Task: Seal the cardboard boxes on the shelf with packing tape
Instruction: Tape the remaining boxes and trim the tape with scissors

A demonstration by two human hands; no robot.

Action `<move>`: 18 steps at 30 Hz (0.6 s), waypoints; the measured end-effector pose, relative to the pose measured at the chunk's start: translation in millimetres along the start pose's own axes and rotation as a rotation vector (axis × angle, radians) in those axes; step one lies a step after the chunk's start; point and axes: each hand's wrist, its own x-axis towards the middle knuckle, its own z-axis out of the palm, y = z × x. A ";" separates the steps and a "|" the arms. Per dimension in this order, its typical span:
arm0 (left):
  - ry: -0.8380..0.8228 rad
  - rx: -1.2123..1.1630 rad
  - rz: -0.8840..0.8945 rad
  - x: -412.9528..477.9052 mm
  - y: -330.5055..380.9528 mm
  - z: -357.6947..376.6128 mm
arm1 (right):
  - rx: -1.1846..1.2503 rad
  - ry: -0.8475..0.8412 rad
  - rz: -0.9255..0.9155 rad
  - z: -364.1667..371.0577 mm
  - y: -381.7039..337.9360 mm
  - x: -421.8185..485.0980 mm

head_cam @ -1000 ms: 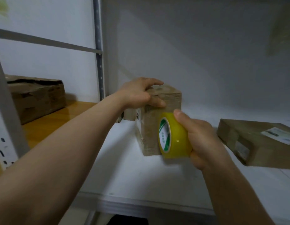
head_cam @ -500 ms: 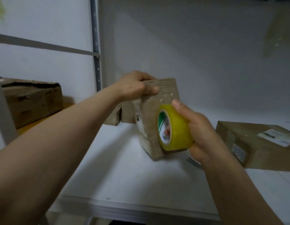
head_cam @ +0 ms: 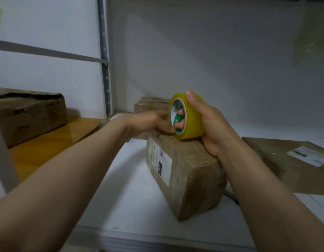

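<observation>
Under both hands, on the white shelf board, lies the long brown cardboard box, its faces glossy with tape (this looks to be the one in hand). Its long axis runs from near the person's body away and a little to the left. Its far end sits beneath the hands and its near end points back between the forearms.

The right hand grasps the roll of yellow packing tape, thumb over the top and fingers hooked through the core. The roll stands on edge on the far part of the box's top face.

The left hand comes in low from the left over that same far end, fingertips just beside the roll's open side. It is blurred, so I cannot tell whether it pinches a tape end or only presses down.

Both hands are at the box, and the right wrist lies over its right top edge. My judgement is that the next move is a pull of the roll back along the long axis, toward the body, with the left hand anchoring.

As for writing, a white label on the box's left side carries fine print and a dark square, all too small to read. The roll's core shows green and white print with no legible word.

Right of the right forearm lies a flat brown parcel, and the print on its white sticker is blurred. Beyond the hands sits a small brown carton. Far to the left of the left forearm is a dented brown box.
</observation>
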 end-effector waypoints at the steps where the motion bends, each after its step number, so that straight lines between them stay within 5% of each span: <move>1: -0.001 0.078 -0.005 2.6 -4.5 0.1 | 0.038 0.023 -0.015 -2.2 0.1 -1.8; 5: 0.012 0.151 -0.083 7.7 -23.4 -0.9 | 0.099 0.148 -0.036 -14.3 -7.9 -15.4; 18: 0.007 0.142 -0.176 -13.8 1.6 14.4 | -0.215 0.003 0.011 -57.5 -47.9 -116.8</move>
